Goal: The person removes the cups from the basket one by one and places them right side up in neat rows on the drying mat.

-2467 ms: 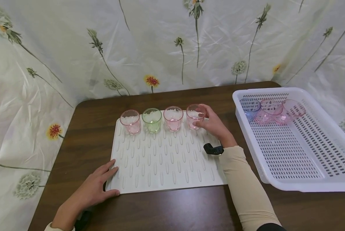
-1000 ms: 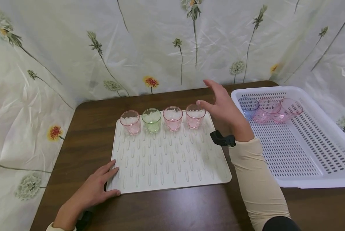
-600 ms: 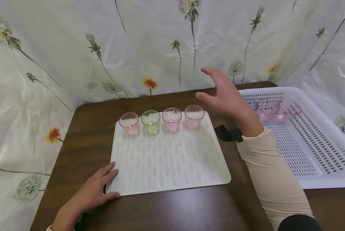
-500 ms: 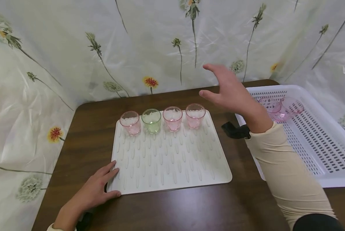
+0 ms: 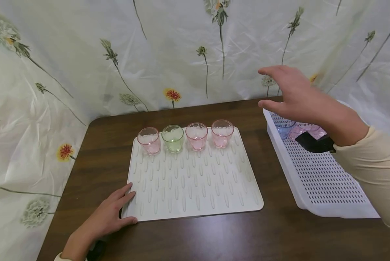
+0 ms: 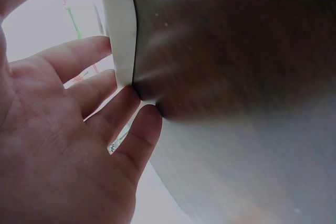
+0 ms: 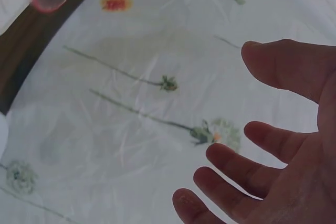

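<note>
Along the far edge of a white ridged mat (image 5: 195, 185) stand three pink glasses and one green glass (image 5: 173, 139), upright in a row. The pink ones are a leftmost glass (image 5: 149, 141), a middle glass (image 5: 196, 137) and a rightmost glass (image 5: 222, 134). My left hand (image 5: 108, 214) rests at the mat's near left corner, its fingers touching the edge; the left wrist view shows them extended. Raised over the basket's far left corner, my right hand (image 5: 299, 94) has its thumb and fingers spread, with nothing between them.
A white plastic basket (image 5: 289, 170) sits on the right of the brown table (image 5: 195, 239). In it are a blue glass (image 5: 283, 127) and pink glasses (image 5: 296, 132), partly hidden behind my right hand and wrist camera. A flowered sheet (image 5: 181, 43) hangs behind the table.
My right hand has let go of the rightmost pink glass, lifted, and moved right to above the basket. My left hand has stayed at the mat's corner.
</note>
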{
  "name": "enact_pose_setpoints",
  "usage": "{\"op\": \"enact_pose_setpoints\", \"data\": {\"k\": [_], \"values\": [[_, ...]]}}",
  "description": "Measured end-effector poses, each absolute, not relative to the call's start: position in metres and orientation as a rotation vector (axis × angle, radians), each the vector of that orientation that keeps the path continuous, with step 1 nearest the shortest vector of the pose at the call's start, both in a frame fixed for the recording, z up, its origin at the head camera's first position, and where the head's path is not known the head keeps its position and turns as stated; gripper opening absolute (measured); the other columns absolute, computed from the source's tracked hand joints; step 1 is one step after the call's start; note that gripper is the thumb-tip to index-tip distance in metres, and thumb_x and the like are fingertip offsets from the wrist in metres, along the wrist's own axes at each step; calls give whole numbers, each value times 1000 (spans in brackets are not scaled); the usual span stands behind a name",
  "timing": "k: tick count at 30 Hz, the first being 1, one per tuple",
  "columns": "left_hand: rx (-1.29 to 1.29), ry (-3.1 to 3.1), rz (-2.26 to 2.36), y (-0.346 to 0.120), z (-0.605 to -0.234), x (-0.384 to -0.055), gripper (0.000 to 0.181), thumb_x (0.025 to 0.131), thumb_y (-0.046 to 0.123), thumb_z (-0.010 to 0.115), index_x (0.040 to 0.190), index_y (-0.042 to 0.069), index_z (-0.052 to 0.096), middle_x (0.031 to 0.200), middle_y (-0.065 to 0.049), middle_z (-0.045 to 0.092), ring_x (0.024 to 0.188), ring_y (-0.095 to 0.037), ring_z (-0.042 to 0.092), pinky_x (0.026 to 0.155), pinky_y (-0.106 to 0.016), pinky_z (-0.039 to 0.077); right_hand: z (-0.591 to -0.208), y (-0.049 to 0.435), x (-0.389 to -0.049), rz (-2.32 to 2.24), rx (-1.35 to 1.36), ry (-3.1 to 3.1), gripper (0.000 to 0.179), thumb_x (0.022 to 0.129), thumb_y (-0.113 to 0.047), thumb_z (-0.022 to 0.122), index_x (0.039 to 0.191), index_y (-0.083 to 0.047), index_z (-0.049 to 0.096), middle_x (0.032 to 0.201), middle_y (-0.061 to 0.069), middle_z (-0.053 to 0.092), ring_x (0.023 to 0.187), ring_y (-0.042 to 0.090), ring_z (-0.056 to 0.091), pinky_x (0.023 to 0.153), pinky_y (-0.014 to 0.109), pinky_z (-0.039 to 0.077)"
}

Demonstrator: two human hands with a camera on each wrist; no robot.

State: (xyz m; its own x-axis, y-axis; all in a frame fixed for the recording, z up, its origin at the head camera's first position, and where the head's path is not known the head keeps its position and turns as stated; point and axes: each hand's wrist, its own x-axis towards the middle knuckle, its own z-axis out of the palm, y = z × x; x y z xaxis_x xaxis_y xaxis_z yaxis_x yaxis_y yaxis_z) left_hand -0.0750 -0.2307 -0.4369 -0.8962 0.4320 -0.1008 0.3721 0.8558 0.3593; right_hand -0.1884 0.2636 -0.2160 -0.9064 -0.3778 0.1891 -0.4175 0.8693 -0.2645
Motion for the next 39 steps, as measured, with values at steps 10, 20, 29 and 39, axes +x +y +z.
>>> {"op": "enact_pose_setpoints", "data": {"k": [10, 20, 29, 39], "values": [[605, 2851, 502, -233, -437, -72, 79, 76, 44, 83, 139, 5, 57, 155, -17, 42, 138, -41, 46, 102, -57, 46, -214, 317, -189, 472, 543, -2982, 82, 94, -22, 67, 157, -1, 19, 160, 29, 25, 143, 52, 28, 113, 68, 23], [584, 2815, 499, -233, -437, -74, 80, 77, 47, 82, 141, 6, 55, 157, -17, 40, 139, -41, 44, 105, -57, 44, -229, 349, -187, 398, 437, -3007, 83, 93, -23, 68, 156, 2, 20, 152, 34, 33, 131, 53, 35, 103, 72, 30], [583, 2828, 508, -232, -438, -74, 80, 77, 47, 81, 141, 7, 55, 157, -16, 39, 140, -40, 43, 105, -58, 44, -254, 379, -198, 428, 309, -3085, 77, 95, -23, 65, 152, 8, 24, 146, 38, 36, 128, 55, 36, 96, 73, 37], [574, 2819, 512, -232, -438, -75, 81, 77, 47, 81, 142, 6, 54, 158, -16, 38, 141, -40, 42, 106, -58, 43, -288, 426, -208, 498, 90, -3189, 80, 96, -29, 62, 151, 11, 19, 145, 42, 28, 127, 59, 30, 98, 77, 31]]}}
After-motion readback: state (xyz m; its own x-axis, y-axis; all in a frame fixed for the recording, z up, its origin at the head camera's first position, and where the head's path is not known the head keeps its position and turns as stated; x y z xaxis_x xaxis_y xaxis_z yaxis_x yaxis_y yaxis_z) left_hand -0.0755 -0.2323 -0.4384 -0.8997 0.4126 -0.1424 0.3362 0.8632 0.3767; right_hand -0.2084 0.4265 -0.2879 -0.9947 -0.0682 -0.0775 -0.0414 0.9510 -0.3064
